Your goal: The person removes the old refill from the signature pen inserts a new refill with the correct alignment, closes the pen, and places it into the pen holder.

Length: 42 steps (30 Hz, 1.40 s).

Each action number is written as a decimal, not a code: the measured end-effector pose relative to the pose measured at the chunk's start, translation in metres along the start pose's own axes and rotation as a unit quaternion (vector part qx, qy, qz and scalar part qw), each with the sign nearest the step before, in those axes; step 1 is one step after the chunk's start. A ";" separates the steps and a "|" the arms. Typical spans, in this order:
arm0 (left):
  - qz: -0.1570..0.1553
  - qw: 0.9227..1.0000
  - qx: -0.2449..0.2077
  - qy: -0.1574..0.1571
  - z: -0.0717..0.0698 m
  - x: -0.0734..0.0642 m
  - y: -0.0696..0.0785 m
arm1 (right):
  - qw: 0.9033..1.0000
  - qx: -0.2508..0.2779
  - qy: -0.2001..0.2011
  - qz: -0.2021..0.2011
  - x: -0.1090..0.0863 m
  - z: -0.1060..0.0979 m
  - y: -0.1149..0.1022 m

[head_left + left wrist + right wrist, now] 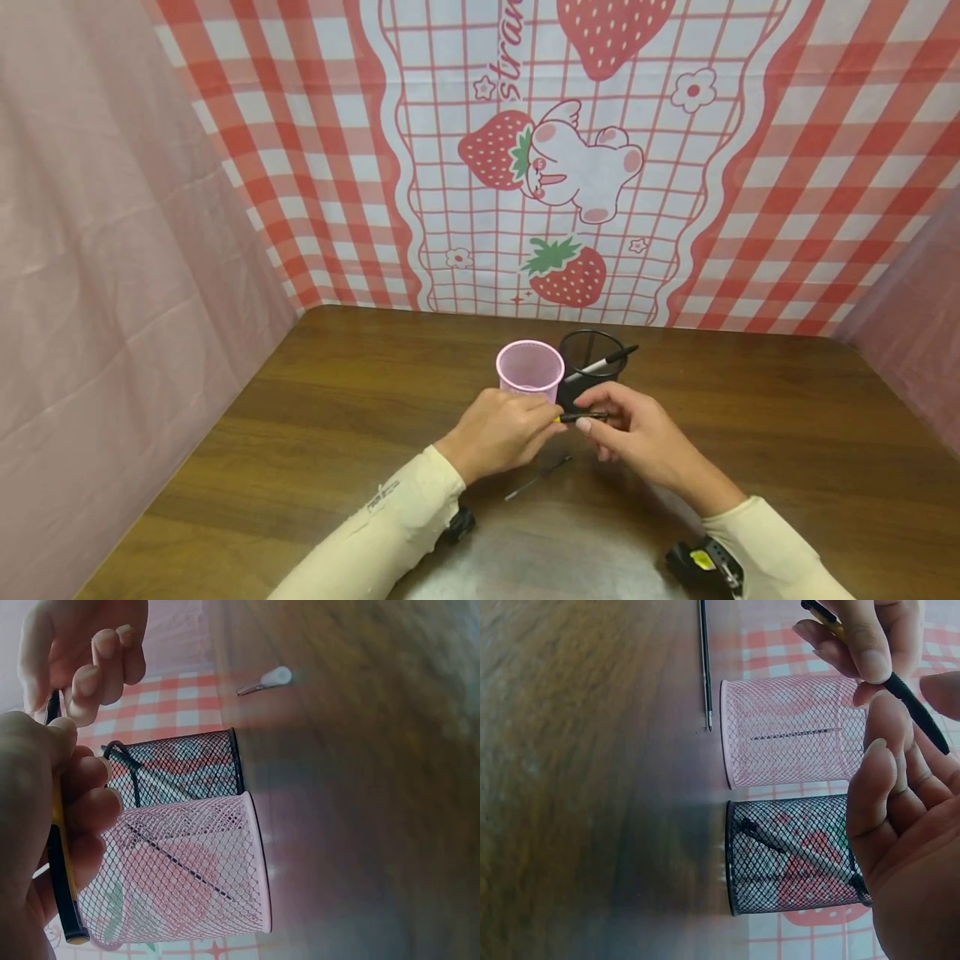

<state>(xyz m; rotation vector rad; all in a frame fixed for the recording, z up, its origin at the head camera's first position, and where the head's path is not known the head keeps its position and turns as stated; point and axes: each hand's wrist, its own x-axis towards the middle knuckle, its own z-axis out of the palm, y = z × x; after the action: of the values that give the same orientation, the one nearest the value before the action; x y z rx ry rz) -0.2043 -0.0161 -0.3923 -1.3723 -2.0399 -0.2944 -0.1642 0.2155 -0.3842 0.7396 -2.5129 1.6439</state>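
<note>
My left hand (pixel 510 429) grips a yellow and black pen (pixel 61 862) around its barrel. The pen's black tapered tip (pixel 922 720) sticks out toward my right hand (pixel 637 433). Thumb and fingers of the right hand are spread around that tip; in the right wrist view they stand apart from it. On the table in front of the cups lies a thin dark pen refill (pixel 705 667) with a metal point. Just behind the hands stand a pink mesh cup (pixel 530 367) and a black mesh cup (pixel 787 855).
A black and white pen (pixel 600 364) leans inside the black cup. A small whitish piece (pixel 277 676) with a slim end lies on the wooden table (pixel 300 417); its kind is unclear. Behind the table hangs a strawberry-patterned cloth (pixel 570 275).
</note>
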 end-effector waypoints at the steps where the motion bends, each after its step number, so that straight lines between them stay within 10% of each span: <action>1: -0.001 1.000 0.002 -0.003 0.000 0.000 0.000 | 1.000 0.003 0.000 -0.004 0.000 0.000 0.000; 12: -0.001 1.000 0.003 -0.013 0.000 -0.001 0.000 | 0.998 -0.002 0.002 -0.070 -0.002 0.000 0.003; 32: 0.017 1.000 0.003 0.003 -0.001 0.000 0.001 | 0.995 -0.090 0.012 -0.029 -0.001 0.002 0.005; 42: 0.012 1.000 0.000 -0.002 -0.001 0.000 0.001 | 0.999 -0.048 0.011 -0.017 0.000 0.005 0.005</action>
<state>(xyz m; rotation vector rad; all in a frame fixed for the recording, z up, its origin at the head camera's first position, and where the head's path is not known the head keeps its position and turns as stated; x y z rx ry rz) -0.2033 -0.0165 -0.3918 -1.3974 -2.0237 -0.2805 -0.1656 0.2130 -0.3902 0.7454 -2.5295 1.5014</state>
